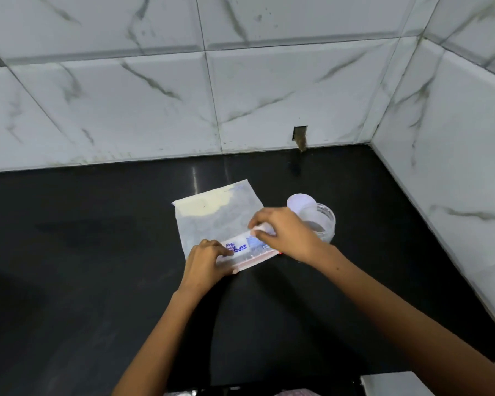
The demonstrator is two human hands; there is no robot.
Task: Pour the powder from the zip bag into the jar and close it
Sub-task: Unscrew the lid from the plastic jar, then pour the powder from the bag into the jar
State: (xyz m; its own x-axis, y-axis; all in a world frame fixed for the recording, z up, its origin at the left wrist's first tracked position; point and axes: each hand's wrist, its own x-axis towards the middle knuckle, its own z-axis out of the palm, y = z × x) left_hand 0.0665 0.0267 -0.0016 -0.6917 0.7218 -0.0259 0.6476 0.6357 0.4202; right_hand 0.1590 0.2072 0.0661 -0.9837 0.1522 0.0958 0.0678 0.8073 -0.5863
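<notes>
Head view looks down on a black surface (97,252) set in a corner of marbled wall tiles (126,104), where a zip bag (212,215) lies flat with its printed zip strip toward the person and a band of pale powder (203,205) gathered at the far end. Just right of the bag stands a small clear jar (325,224), and a white round lid (300,205) seems to lean at its rim or just behind it; which, I cannot tell

Both arms reach in from the lower edge and meet at the zip strip. Left hand (205,260) lies knuckles up on the near left corner, fingers curled and pinching the strip against the surface. Right hand (286,234) comes in from the right, wrist bent inward, its fingers (257,228) nipping the upper lip of the strip near the bag's right side, partly covering the jar from this angle

By my judgement the bag is thin, limp film, light and a little slick, so it will sag and fold wherever it is unsupported, and the loose powder will slide to the lowest point as soon as it is lifted. Best hold looks to be the stiffer zip strip, one lip in each hand to part it, then the two top corners for pouring. The jar looks light and could tip if knocked
</notes>
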